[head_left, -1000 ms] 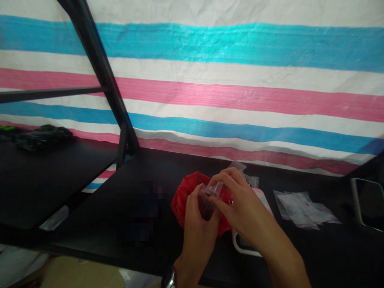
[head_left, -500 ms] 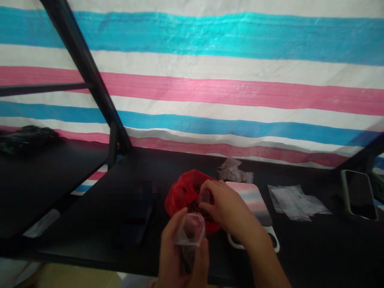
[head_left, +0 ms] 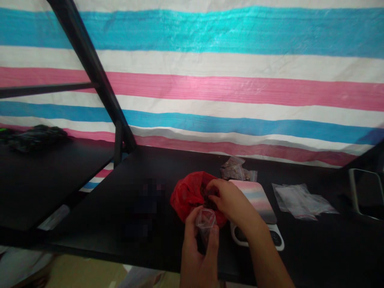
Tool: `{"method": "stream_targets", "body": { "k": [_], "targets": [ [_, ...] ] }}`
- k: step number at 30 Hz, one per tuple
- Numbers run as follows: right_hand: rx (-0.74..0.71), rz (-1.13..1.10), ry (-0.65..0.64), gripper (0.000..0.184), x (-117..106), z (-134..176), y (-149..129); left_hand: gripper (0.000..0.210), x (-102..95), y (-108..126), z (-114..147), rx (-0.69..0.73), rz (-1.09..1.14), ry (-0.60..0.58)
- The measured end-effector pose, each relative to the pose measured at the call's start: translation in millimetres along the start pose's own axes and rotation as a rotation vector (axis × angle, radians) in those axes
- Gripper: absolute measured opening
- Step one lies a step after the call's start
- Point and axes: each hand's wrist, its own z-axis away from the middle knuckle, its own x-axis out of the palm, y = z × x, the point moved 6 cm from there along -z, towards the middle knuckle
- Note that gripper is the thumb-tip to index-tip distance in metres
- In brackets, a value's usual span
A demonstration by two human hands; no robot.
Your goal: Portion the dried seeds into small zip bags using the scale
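My left hand [head_left: 199, 250] is closed round a small clear zip bag [head_left: 206, 220], holding it upright with its mouth open toward me. Behind it sits a red plastic bag [head_left: 187, 194], its top spread open over small dark brown pieces [head_left: 208, 199]. My right hand [head_left: 229, 200] reaches into the red bag from the right, fingers curled together among the pieces. What lies between its fingertips is too dark and small to make out. Under my right forearm is a white digital scale [head_left: 255, 196] with a shiny plate, partly covered by the arm.
Filled zip bags [head_left: 237, 170] lie behind the scale. Flat clear bags [head_left: 303, 201] are stacked to its right, and a phone [head_left: 367, 194] lies at the far right. A black metal post [head_left: 93, 68] rises at the left before a striped sheet [head_left: 225, 64].
The view has shifted slightly. My left hand has moved right and up with the zip bag, nearer the red bag's opening. My right fingers remain inside the red bag.
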Motion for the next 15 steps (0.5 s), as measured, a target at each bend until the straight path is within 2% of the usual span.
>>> {"method": "stream_targets", "body": {
  "k": [5, 9, 15],
  "targets": [
    [0.013, 0.089, 0.017, 0.021, -3, 2, -4, 0.054, 6.2, -4, -1, -0.016, 0.015, -0.033],
    [0.025, 0.055, 0.01, 0.018, -2, -1, -9, 0.053, 4.2, -11, -3, -0.005, -0.002, -0.038],
    [0.031, -0.029, -0.027, 0.02, -4, 3, -13, 0.053, 2.2, -15, -15, -0.001, 0.03, -0.157]
  ]
}}
